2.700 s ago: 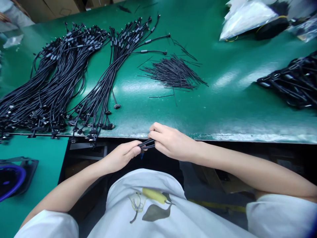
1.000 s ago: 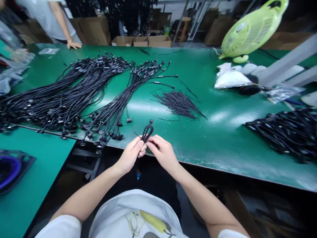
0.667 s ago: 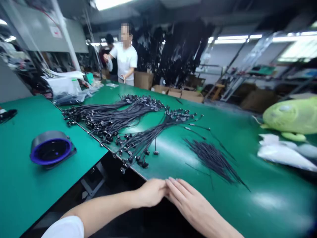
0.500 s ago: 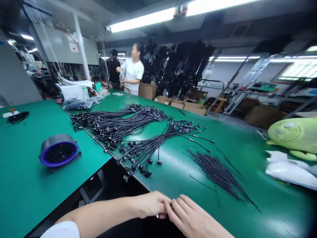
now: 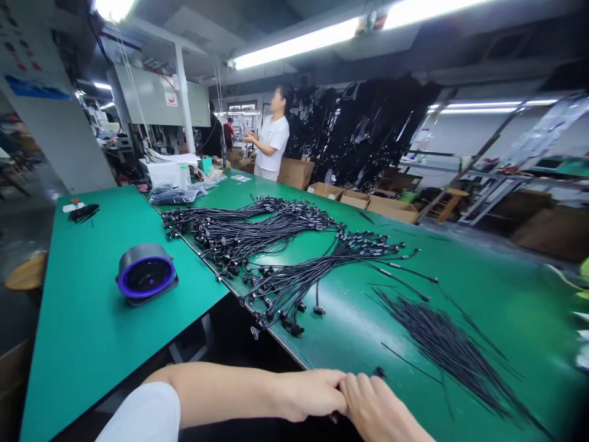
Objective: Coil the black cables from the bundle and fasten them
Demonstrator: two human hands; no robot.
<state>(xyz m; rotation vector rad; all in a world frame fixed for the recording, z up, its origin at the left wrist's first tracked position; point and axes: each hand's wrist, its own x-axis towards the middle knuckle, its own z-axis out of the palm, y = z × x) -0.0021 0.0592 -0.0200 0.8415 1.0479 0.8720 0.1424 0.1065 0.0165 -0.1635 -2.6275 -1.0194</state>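
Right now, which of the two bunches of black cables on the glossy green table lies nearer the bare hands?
The smaller bunch, crossing at its middle, beside the pile of thin black strips; the larger, denser bunch lies farther off, to the left.

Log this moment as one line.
left hand: against right hand, grip hidden | cables: on table | strips: right of cables

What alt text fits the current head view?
The left hand and right hand meet, fingers curled, at the edge of a green table. Beyond lie black cables and thin black strips; a co-worker stands farther back.
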